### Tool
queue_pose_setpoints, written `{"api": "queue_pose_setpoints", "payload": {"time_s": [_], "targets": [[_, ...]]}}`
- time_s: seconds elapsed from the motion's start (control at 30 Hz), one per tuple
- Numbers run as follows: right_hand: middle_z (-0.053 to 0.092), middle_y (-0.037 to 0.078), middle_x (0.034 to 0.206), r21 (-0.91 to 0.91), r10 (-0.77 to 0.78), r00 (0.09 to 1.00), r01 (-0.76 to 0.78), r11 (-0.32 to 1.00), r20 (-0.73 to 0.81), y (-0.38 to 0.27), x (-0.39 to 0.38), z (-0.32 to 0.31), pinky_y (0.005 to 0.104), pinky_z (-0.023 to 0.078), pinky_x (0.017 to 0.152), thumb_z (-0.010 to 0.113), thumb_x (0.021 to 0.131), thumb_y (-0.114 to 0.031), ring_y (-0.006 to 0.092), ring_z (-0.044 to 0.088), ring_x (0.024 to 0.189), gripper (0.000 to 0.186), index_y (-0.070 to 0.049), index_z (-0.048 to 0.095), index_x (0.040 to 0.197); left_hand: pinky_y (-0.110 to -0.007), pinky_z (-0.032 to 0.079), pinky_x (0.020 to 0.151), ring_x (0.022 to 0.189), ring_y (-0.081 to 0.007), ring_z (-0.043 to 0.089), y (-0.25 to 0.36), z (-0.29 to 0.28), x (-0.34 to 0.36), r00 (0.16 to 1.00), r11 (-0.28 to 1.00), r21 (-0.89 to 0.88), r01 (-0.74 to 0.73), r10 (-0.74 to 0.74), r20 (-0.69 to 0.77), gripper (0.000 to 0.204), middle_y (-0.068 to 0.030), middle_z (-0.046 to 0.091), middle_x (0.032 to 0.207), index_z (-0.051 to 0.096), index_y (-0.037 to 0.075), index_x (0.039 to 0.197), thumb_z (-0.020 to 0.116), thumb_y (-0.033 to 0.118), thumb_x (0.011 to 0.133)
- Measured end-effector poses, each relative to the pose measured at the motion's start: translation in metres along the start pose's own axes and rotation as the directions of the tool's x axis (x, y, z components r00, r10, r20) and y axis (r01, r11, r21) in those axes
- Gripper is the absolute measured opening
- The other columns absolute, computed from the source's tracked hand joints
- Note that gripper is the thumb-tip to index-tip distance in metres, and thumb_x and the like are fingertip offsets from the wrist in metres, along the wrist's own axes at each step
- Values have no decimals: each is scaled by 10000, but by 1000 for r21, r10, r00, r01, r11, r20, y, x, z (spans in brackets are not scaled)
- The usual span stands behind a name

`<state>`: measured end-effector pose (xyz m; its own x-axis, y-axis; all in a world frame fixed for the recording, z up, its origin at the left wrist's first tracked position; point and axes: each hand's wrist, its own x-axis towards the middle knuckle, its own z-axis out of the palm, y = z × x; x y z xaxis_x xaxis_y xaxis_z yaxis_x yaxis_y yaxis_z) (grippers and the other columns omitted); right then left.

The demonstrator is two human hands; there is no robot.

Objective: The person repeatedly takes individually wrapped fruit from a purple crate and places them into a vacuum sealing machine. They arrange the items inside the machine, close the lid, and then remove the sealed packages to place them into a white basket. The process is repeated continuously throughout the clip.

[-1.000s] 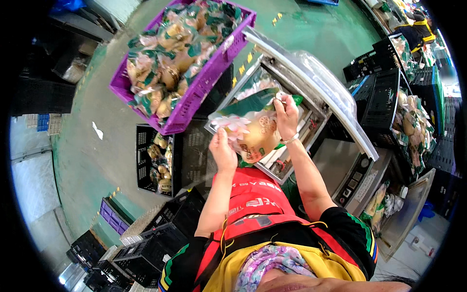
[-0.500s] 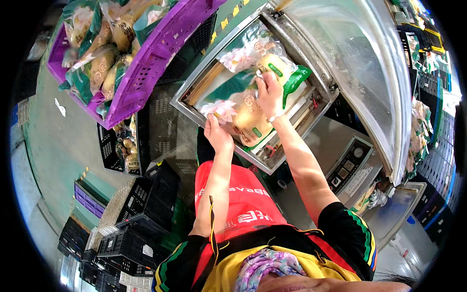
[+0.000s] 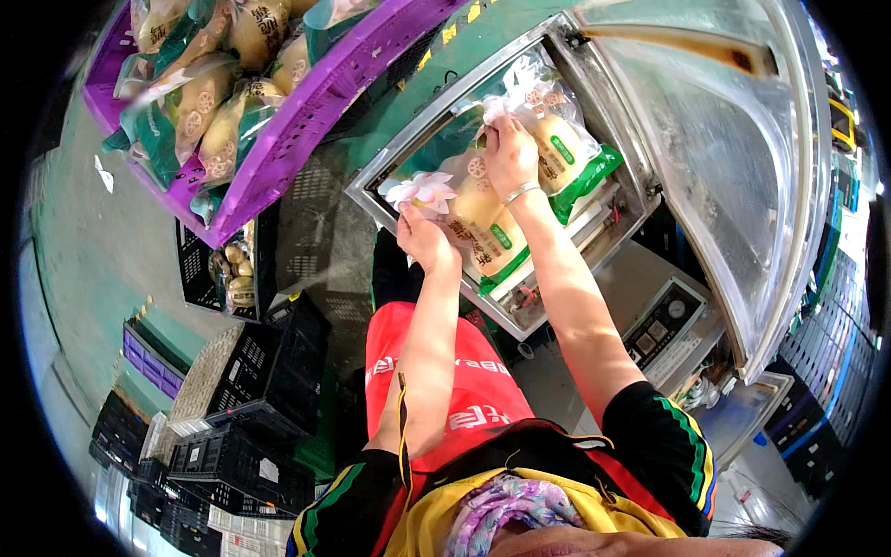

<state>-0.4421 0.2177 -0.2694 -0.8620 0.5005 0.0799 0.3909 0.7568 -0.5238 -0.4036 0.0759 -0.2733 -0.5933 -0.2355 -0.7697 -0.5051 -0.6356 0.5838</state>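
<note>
Two clear plastic bags of pale lotus root, printed with pink flowers and ending in green strips, lie side by side in the open chamber of a vacuum sealing machine (image 3: 408,139). My left hand (image 3: 429,243) pinches the flower-printed left end of the nearer bag (image 3: 478,223). My right hand (image 3: 512,162) has its fingers closed on the left part of the farther bag (image 3: 561,153), beside its printed flower. That hand partly hides the plastic under it. The bags' green ends rest toward the chamber's right side, near the metal bar.
A raised clear lid (image 3: 696,121) stands right of the chamber, above a control panel with a gauge (image 3: 666,320). At upper left, a purple crate (image 3: 278,121) holds several bagged lotus roots. Stacked black crates (image 3: 269,381) stand at lower left.
My right hand has moved from between the two bags up and left to the farther bag's flower-printed part. My left hand stays on the nearer bag. The whole view has shifted slightly.
</note>
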Motion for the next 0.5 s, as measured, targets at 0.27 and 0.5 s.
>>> {"api": "queue_pose_setpoints", "payload": {"time_s": [0.27,0.5], "targets": [[621,196,861,-124,131,983,-115,986,125,-3,14,7,470,477,694,565,825,-106,403,589,797,86,-25,574,852,-354,501,775,865,-226,614,13,21,3,998,999,13,31,-30,-51,337,-143,615,1009,549,-81,1051,411,217,976],[635,170,850,-172,216,966,-191,966,141,-9,20,7,470,483,679,561,840,-143,395,601,782,87,-67,595,867,-301,445,877,1033,-170,557,23,-17,6,969,925,344,161,-214,124,317,-127,562,1158,501,-42,1195,474,143,939]]}}
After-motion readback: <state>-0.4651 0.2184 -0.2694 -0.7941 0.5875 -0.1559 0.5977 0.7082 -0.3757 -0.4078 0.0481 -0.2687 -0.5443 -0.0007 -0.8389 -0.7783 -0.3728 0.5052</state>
